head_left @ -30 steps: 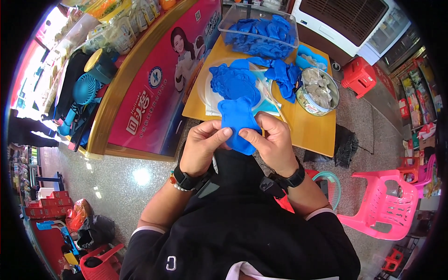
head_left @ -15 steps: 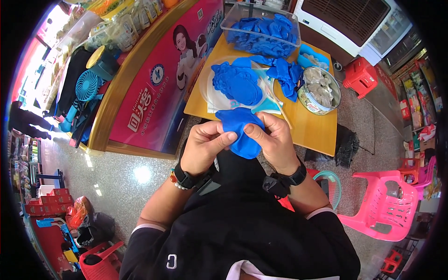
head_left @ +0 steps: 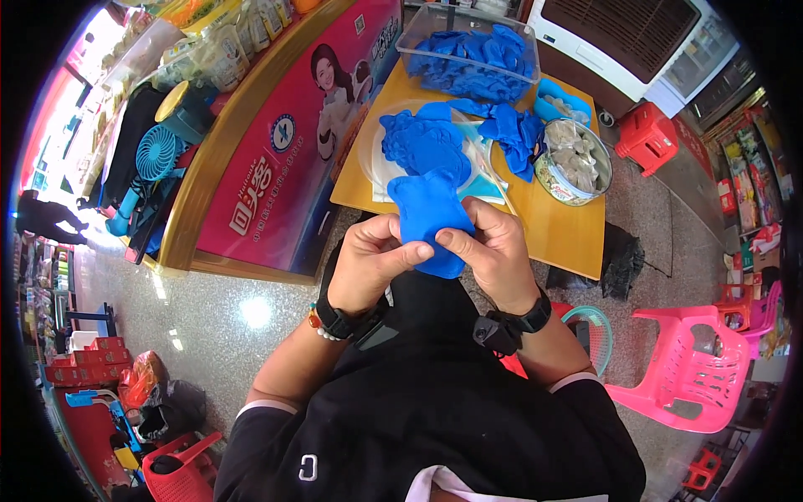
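A soft, flat blue fabric piece [head_left: 428, 213] with rounded corners is stretched between my hands, its upper part standing over the table's near edge. My left hand [head_left: 366, 261] pinches its left side between thumb and fingers. My right hand [head_left: 495, 258] grips the right side, thumb pressed on the front. Just beyond lies a heap of similar blue pieces [head_left: 425, 144] on a round whitish tray [head_left: 370, 163]. More loose blue pieces [head_left: 512, 134] lie to the right of it. A thin stick [head_left: 504, 194] rests beside the tray.
A clear plastic bin [head_left: 403, 48] of blue pieces stands at the far end of the yellow table [head_left: 565, 238]. On its right are a round tin [head_left: 562, 191] holding bags and a small blue container [head_left: 545, 107]. Left is a counter [head_left: 180, 222]; right, a pink chair [head_left: 690, 368].
The blue fabric piece has been spread flatter and raised, its top edge now further up over the heap. Both hands keep hold of its sides and have barely moved.
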Action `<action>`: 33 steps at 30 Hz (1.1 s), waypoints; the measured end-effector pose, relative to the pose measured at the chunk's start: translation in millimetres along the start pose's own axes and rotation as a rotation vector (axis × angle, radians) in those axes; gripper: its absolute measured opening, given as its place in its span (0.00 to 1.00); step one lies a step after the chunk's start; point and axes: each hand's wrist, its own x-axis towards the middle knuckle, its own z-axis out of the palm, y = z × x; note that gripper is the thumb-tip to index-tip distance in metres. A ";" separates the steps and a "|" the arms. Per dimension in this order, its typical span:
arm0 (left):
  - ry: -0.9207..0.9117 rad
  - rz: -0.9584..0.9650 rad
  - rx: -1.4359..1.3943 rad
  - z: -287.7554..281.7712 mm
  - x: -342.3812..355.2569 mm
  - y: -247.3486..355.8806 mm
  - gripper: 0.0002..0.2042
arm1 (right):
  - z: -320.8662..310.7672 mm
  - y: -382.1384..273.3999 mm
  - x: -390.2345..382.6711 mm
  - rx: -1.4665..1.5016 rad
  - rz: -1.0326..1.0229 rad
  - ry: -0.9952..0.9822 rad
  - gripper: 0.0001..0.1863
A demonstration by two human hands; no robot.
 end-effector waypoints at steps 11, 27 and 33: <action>-0.026 -0.125 -0.237 -9.7 -3.1 -0.9 0.09 | 8.0 -17.8 3.2 0.132 0.061 0.057 0.13; -0.085 -0.119 -0.336 -6.2 2.0 8.9 0.09 | 11.6 -21.8 1.8 0.269 0.016 -0.012 0.12; -0.099 -0.266 -0.213 -1.3 2.2 18.4 0.15 | 4.8 4.5 0.8 -0.051 -0.222 0.019 0.20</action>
